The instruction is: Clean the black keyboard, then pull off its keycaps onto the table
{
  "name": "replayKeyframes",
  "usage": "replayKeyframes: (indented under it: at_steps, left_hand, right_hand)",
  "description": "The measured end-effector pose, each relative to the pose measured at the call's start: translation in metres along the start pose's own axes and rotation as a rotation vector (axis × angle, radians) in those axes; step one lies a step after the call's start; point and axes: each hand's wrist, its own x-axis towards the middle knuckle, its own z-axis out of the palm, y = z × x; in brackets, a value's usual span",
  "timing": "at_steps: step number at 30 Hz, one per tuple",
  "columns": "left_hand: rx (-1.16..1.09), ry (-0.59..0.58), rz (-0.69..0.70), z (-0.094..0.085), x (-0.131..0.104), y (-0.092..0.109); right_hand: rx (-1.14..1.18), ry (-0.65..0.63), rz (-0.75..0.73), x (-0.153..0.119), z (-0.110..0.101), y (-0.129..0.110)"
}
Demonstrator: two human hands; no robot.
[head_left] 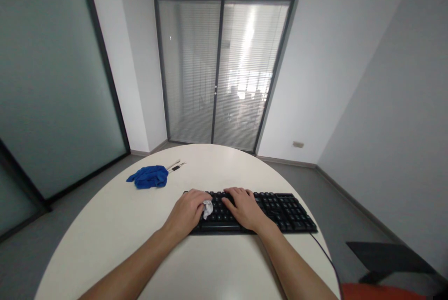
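A black keyboard (pixel 289 213) lies on the round white table (pixel 196 262), its number pad to the right. At its left end, my left hand (pixel 189 206) is closed on a crumpled white tissue (pixel 207 208), which pokes out beside the thumb above the keys. My right hand (pixel 245 206) rests over the middle of the keyboard, fingers stretched out on the keys and thumb apart, with nothing visible in it. Parts of the keys beneath both hands are hidden.
A bunched blue cloth (pixel 150 177) lies at the table's far left. Thin sticks or tools (pixel 176 168) lie beside it, too small to name. A black cable (pixel 324 251) runs off the keyboard's right side. A red and black chair (pixel 385 262) stands at the lower right.
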Motion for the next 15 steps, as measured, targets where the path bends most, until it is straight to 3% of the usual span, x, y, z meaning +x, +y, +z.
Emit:
replayKeyframes:
  at_steps: [5, 11, 15]
  left_hand:
    - [-0.023, -0.045, 0.041, 0.001, -0.003, 0.005]
    - [0.027, -0.077, 0.051, -0.011, -0.004, 0.018]
    - [0.013, -0.107, 0.042, -0.012, -0.003, 0.016]
  right_hand:
    - [0.037, -0.026, 0.009, -0.001, -0.007, 0.010]
    - [0.051, -0.042, 0.003, -0.002, -0.008, 0.013]
    - [0.050, -0.040, 0.002, -0.001, -0.007, 0.014]
